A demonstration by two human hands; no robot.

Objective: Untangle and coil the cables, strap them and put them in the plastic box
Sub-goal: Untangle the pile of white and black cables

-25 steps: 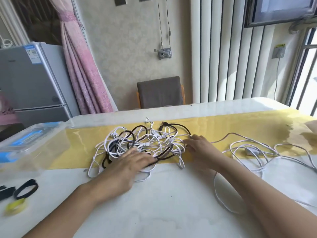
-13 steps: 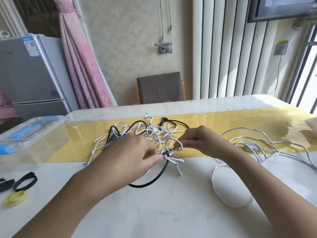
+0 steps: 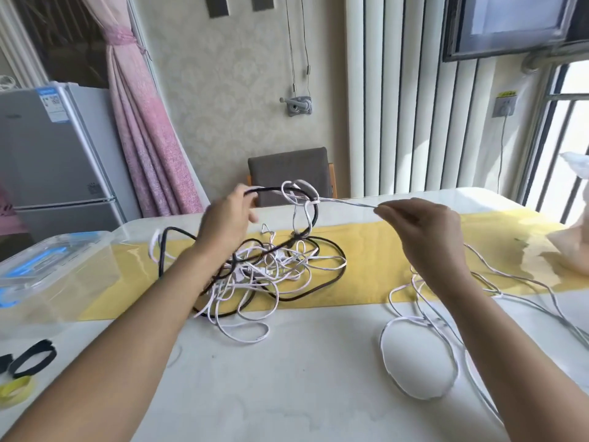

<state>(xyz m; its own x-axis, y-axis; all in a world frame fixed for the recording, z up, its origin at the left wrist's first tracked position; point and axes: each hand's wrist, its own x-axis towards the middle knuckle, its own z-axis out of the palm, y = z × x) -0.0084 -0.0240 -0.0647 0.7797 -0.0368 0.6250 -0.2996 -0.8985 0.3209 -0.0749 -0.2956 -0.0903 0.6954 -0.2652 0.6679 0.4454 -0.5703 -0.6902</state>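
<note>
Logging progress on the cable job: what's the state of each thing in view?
left hand: raised, holds black cable.
right hand: pinches white cable, pulled taut.
cable pile: tangled, partly lifted off the table.
loose white loops: uncoiled, unstrapped.
straps: lying unused.
plastic box: lid seems on.

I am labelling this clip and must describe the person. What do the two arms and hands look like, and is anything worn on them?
The left hand and the right hand wear no gloves; no ring, watch or bracelet shows. The left forearm and right forearm are bare, with no sleeve in view.
</note>
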